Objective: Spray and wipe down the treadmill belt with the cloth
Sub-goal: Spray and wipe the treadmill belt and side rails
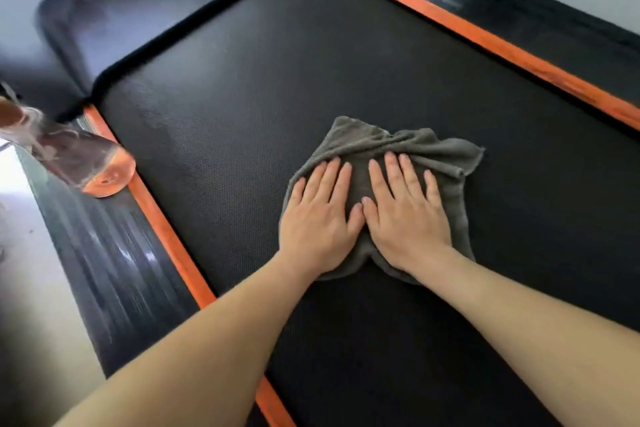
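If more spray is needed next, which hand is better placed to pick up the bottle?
Left, probably. The bottle sits on the left side rail, on the left hand's side of the belt. The right hand would have to cross over it and can press the cloth meanwhile.

Grey cloth (363, 139) lies on the treadmill belt (242, 97).

No readable text, label or number shows anywhere.

Pale floor (27, 288) with bright glare (8, 166) at left.
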A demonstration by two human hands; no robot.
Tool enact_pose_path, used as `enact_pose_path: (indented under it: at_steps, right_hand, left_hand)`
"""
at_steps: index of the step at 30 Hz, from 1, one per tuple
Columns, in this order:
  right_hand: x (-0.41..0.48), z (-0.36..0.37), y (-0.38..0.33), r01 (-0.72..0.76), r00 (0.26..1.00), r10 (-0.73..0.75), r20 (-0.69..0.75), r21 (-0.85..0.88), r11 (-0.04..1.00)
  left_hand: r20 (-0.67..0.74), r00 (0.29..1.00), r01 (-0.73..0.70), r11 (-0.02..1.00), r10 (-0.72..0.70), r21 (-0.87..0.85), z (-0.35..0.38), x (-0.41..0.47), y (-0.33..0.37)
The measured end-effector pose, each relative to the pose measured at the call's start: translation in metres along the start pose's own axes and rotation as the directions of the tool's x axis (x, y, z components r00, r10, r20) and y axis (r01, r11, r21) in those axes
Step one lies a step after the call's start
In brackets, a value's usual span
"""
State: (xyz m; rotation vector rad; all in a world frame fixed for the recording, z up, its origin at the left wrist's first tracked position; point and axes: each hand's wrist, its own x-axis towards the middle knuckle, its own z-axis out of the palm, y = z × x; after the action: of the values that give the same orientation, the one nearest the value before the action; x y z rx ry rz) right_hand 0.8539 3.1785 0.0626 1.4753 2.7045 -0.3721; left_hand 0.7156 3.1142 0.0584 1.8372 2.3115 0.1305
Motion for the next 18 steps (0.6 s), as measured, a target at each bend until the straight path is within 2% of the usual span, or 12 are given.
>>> enact_pose_path:
  at_steps: [3,8,13,18]
  right_hand:
    - [0.063,0.000,-0.061,0.119,0.993,-0.119,0.003,0.006,0.993]
    - [0.120,0.016,-0.150,0.307,0.951,-0.306,0.054,-0.015,0.952]
    - [0.104,0.017,-0.147,0.482,0.874,-0.474,0.108,-0.073,0.873]
    - [0.027,0.017,-0.103,0.529,0.837,-0.520,0.170,-0.009,0.848]
  left_hand:
    - [-0.019,0.984,0.176,0.984,-0.175,0.008,-0.016,0.017,-0.063]
    - [-0.031,0.895,0.445,0.895,-0.445,0.000,-0.025,0.021,-0.150]
    - [-0.051,0.797,0.599,0.798,-0.602,-0.065,-0.015,0.000,-0.133]
    - [0.025,0.800,0.601,0.799,-0.600,-0.035,-0.004,-0.052,-0.074]
